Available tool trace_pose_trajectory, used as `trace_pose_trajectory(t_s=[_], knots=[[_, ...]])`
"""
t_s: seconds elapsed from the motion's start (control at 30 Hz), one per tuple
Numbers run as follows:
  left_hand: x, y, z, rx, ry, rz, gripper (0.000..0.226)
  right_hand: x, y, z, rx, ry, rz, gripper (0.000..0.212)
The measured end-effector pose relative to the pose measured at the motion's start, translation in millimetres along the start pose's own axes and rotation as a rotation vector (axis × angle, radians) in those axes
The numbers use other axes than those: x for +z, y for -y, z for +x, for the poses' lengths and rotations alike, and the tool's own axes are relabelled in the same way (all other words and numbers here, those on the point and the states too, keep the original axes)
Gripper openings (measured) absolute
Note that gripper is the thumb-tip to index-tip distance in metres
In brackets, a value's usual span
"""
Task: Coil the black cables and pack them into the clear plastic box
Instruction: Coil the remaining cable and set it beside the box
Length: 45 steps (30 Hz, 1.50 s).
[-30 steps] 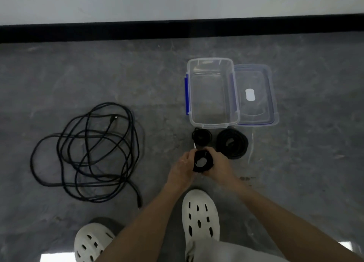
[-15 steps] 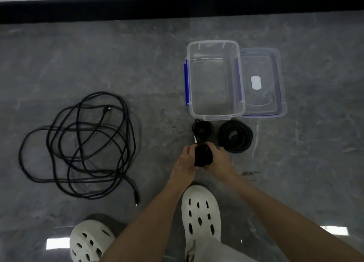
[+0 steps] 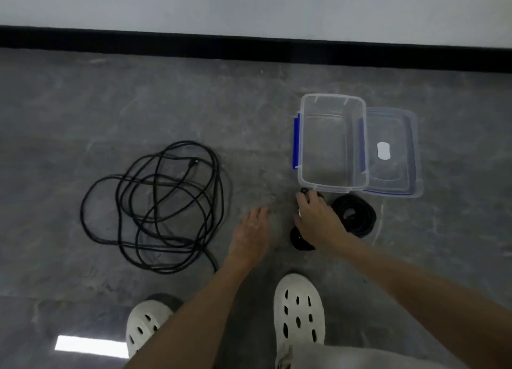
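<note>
My right hand reaches forward, and its fingers curl over a small thin black cable coil right in front of the clear plastic box. A compact black coil lies on the floor, partly hidden under that wrist. A larger black coil sits just to the right of the hand. My left hand hovers with fingers straight and holds nothing. A long loose black cable sprawls on the floor to the left. The box is open and has nothing inside.
The box's clear lid lies flat against its right side. My two white perforated shoes stand at the bottom of the view. A black skirting strip and a pale wall run along the far edge of the grey floor.
Both hands held the compact coil before; now it lies on the floor. My left hand has let go and moved left, and my right hand has reached forward onto the small coil.
</note>
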<state>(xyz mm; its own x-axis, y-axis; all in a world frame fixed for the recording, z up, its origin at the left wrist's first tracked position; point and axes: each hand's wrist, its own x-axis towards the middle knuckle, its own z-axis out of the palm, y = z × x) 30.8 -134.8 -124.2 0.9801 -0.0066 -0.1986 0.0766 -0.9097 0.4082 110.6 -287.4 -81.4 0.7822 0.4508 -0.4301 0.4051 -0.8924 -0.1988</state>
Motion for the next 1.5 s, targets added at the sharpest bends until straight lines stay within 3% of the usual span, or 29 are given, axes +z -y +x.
trace_pose_trajectory(t_s=[0.13, 0.3, 0.53, 0.63, 0.7, 0.93, 1.13, 1.23, 1.3, 1.4, 1.5], knots=[[-41.8, 22.3, 0.6, -0.094, 0.014, 0.049, 0.041, -41.2, 47.9, 32.0, -0.226, -0.025, 0.003, 0.025], [-79.5, 61.1, -2.1, -0.212, -0.041, 0.072, 0.039, -67.8, 116.7, 61.5, -0.361, 0.01, -0.006, 0.02], [-98.7, 135.0, -3.2, -0.339, -0.022, 0.068, 0.04, -39.6, 183.2, 104.3, -0.396, 0.123, -0.074, 0.043], [-97.1, 164.7, 3.2, -0.38, 0.039, 0.066, 0.046, -21.8, 206.3, 126.4, -0.407, 0.199, -0.126, 0.043], [-92.5, 183.2, 5.3, -0.37, 0.098, 0.049, 0.05, -7.8, 218.9, 140.5, -0.405, 0.24, -0.152, 0.054], [-64.0, 220.0, 5.0, -0.411, 0.432, 0.119, 0.061, 42.5, 240.8, 169.5, -0.31, 0.383, -0.194, 0.075], [-83.2, 208.6, 13.2, -0.405, 0.279, 0.086, 0.044, 32.3, 243.1, 162.6, -0.281, 0.215, -0.19, 0.058], [-110.8, 196.7, 14.4, -0.371, 0.271, -0.05, 0.043, 7.6, 240.2, 153.0, -0.346, 0.091, -0.094, 0.034], [-133.0, 186.3, 12.5, -0.36, 0.217, -0.156, 0.037, -16.5, 240.9, 144.2, -0.358, 0.015, 0.084, 0.021], [-170.3, 168.9, 0.8, -0.382, 0.04, -0.298, 0.02, -60.6, 248.8, 122.7, -0.302, -0.1, 0.347, 0.021], [-201.5, 149.8, -6.3, -0.359, -0.16, -0.483, 0.016, -99.7, 258.1, 98.3, -0.291, -0.252, 0.517, 0.015]])
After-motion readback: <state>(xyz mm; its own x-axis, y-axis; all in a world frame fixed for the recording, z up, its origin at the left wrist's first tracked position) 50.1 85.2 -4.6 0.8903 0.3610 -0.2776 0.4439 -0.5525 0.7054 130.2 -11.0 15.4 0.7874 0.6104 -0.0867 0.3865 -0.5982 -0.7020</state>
